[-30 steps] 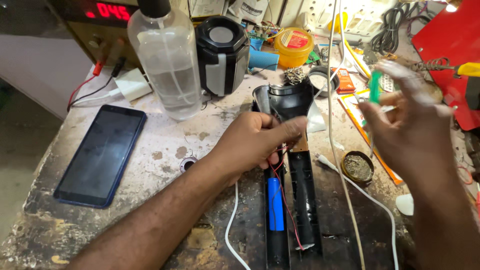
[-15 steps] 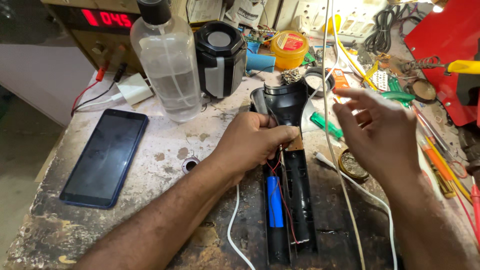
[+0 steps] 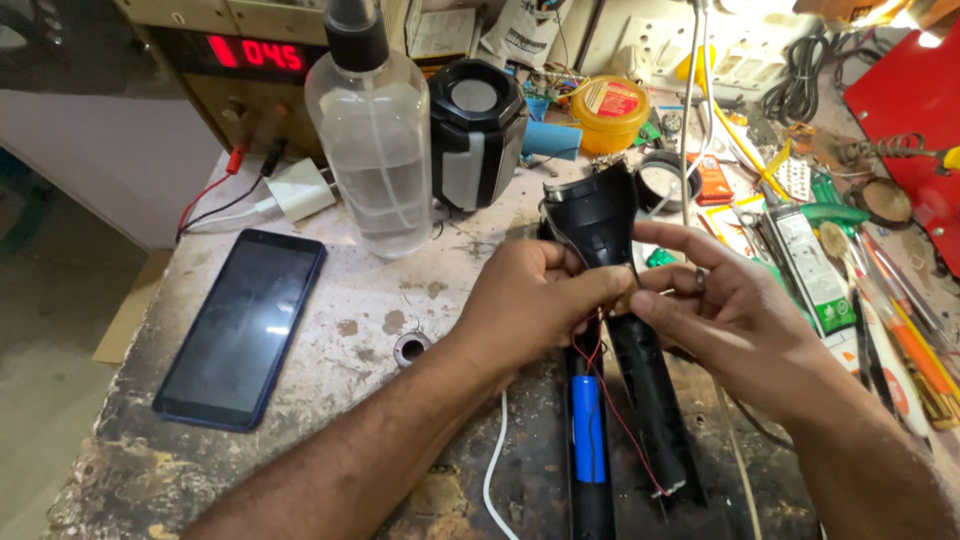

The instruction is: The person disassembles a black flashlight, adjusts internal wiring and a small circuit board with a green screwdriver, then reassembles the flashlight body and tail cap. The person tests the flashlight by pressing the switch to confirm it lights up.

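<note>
A dark phone (image 3: 240,330) lies near a clear spray bottle (image 3: 372,150) and black speaker (image 3: 476,135).

Two hands, left (image 3: 535,305) and right (image 3: 735,320). One opened black flashlight (image 3: 600,215), one blue battery (image 3: 587,430), one phone (image 3: 243,328), one clear bottle (image 3: 370,150), one black speaker (image 3: 475,135), one yellow tin (image 3: 610,112).

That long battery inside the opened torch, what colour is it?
The battery is bright blue, seen clearly in the head view, lying in the black torch.
</note>
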